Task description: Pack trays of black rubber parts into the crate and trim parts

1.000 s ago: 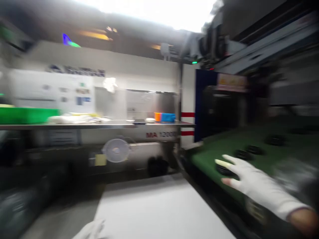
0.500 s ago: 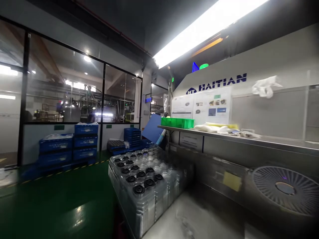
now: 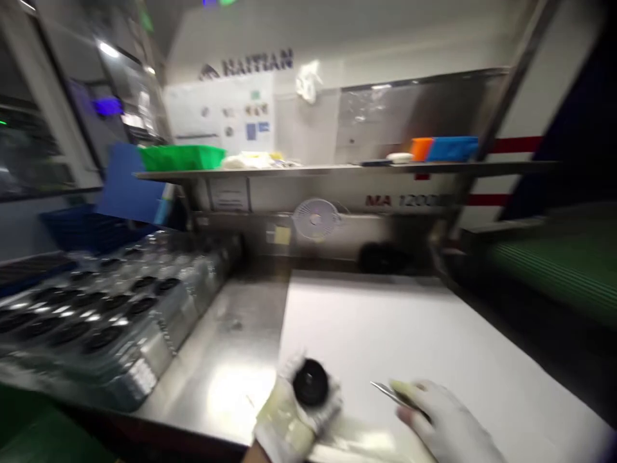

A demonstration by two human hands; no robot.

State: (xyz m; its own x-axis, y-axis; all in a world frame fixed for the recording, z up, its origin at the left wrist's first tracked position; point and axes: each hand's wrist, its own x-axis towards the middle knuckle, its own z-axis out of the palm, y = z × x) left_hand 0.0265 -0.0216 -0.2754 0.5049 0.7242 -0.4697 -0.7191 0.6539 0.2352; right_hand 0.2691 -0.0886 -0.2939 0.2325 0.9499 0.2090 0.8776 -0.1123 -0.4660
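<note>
Your left glove [image 3: 284, 418] is white knit cloth with a dull yellowish coating, and the round black piece [image 3: 310, 382] it holds looks like smooth, glossy plastic. Your right glove [image 3: 450, 421] is the same soft cloth, and the slim tweezers [image 3: 393, 394] at its fingers are shiny metal. The table [image 3: 226, 341] is stainless steel with a bright sheen, partly under a matt white sheet [image 3: 376, 341]. The stacked trays [image 3: 144, 308] are clear, glossy plastic, and the bin [image 3: 182, 157] is green plastic

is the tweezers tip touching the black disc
Apart: the head view shows the tweezers in the right hand, their tip clear of the black disc in the left hand.
</note>
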